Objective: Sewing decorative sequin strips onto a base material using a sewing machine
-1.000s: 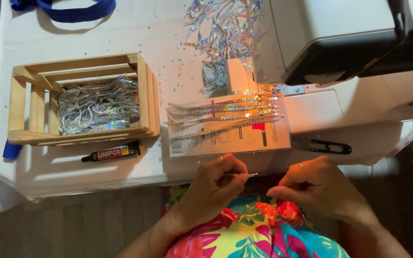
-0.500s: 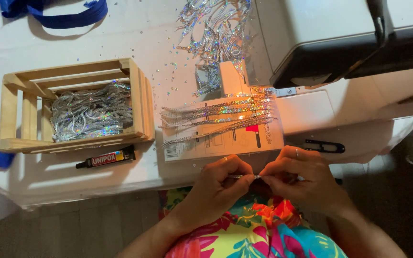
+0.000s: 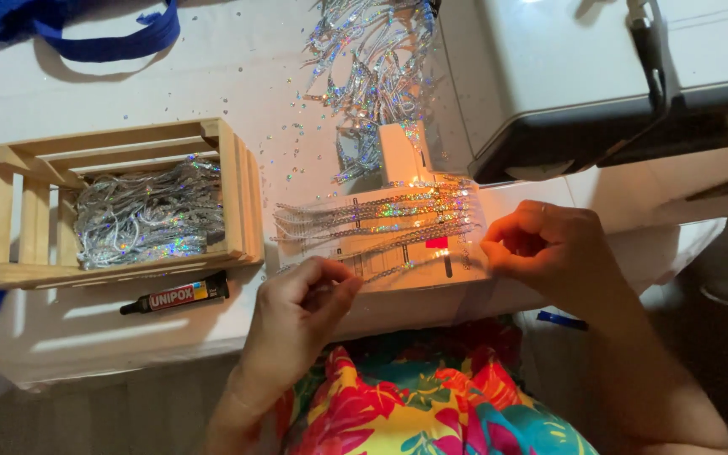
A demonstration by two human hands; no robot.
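My left hand pinches one end of a thin glittery silver strand at the table's front edge. My right hand pinches the other end further right. The strand is stretched between them over the lower part of a white card-like plate. Several similar sparkling strands lie side by side across that plate, just above the held one. Both hands sit above my lap, which is covered by bright floral fabric.
A wooden crate holding silver threads stands at the left, with a black and yellow glue tube in front of it. A heap of holographic tinsel lies behind the plate. A white-grey machine case fills the right. A blue strap lies far left.
Both hands have risen from my lap to the table edge and moved apart. The strand is now pulled out straight over the white plate.
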